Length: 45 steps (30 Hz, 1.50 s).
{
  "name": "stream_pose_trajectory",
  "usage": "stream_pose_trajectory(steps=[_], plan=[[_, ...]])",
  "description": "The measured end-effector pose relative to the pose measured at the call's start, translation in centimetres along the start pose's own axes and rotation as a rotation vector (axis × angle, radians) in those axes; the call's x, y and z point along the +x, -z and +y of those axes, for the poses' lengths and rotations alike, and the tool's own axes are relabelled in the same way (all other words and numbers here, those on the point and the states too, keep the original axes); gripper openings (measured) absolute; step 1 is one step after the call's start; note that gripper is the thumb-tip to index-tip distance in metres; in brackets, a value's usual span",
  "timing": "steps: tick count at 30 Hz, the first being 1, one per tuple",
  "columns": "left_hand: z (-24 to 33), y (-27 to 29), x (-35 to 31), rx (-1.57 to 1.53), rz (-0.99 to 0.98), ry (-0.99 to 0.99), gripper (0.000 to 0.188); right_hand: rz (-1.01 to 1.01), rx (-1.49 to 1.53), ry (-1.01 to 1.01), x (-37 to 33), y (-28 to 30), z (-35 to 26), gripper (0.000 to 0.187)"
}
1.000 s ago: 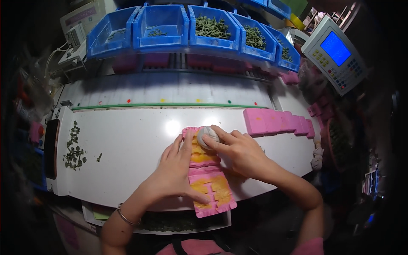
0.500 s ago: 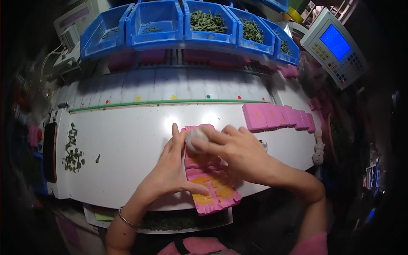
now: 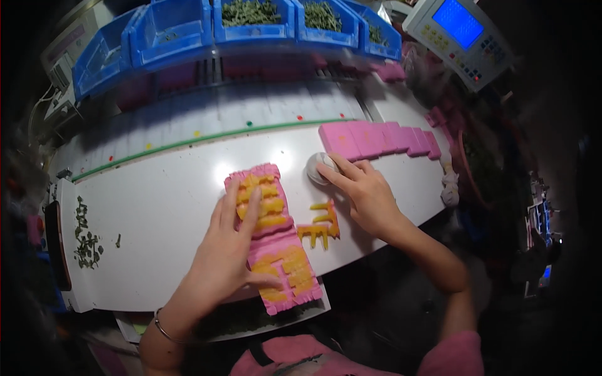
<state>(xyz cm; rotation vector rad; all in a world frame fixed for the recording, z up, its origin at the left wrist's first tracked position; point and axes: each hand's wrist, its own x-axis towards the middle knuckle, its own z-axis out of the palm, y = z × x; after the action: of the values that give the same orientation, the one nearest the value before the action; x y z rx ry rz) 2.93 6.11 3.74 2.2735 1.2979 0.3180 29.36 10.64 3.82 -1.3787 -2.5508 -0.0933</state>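
Note:
A pink rubber-like mould [image 3: 271, 239] lies opened flat along the table's front, its two halves end to end, both stained yellow-orange in their shaped areas. My left hand [image 3: 221, 250] rests on its left side, with fingers spread over the far half and the thumb stretched across the near half. In my right hand [image 3: 367, 194] is a rounded white pad or pouch [image 3: 317, 169], gripped by the fingertips on the white tabletop to the right of the mould. Between the mould and my right forearm lie two yellow-orange comb-shaped pieces [image 3: 323, 227].
A row of pink blocks [image 3: 364, 140] leans at the right. Blue bins [image 3: 170, 34] stand along the back, several holding small green pieces. Green bits [image 3: 86, 238] are scattered at the left. A device with a blue screen [image 3: 459, 24] stands at the back right.
My right hand has moved the white pad off the far half of the mould, to the right. The comb-shaped pieces now show. The whole view has shifted and tilted.

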Motion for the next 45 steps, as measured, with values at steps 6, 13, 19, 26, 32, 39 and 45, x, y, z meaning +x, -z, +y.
stream_pose_trajectory(steps=[6, 13, 19, 26, 32, 39, 45], plan=[[1.2, 0.1, -1.4, -0.041, 0.046, 0.016, 0.124, -0.012, 0.34, 0.146, -2.5, -0.3, -4.8, 0.039], [1.8, -0.8, -3.0, -0.115, 0.01, 0.061, 0.134, -0.271, 0.673, -0.21, -2.4, 0.2, -4.2, 0.022], [1.2, -1.4, -3.5, -0.232, 0.132, 0.065, 0.139, -0.203, 1.022, -0.357, -0.6, 2.4, -5.1, 0.025], [-0.5, -3.2, -3.7, -0.639, 0.196, 0.001, 0.142, 0.061, 0.474, 0.586, 4.0, 0.2, -8.6, 0.024], [-1.0, -3.6, -4.0, -0.728, 0.222, -0.038, 0.144, -0.007, 0.608, 0.644, 5.1, -1.8, -9.9, 0.02], [-1.2, -3.5, -3.9, -0.827, 0.154, 0.025, 0.142, 0.019, 0.551, 0.789, 7.0, -0.6, -10.0, 0.019], [-1.0, -3.8, -3.5, -0.675, 0.19, 0.115, 0.104, -0.123, 0.368, 0.866, 7.9, 0.4, -10.3, 0.018]])
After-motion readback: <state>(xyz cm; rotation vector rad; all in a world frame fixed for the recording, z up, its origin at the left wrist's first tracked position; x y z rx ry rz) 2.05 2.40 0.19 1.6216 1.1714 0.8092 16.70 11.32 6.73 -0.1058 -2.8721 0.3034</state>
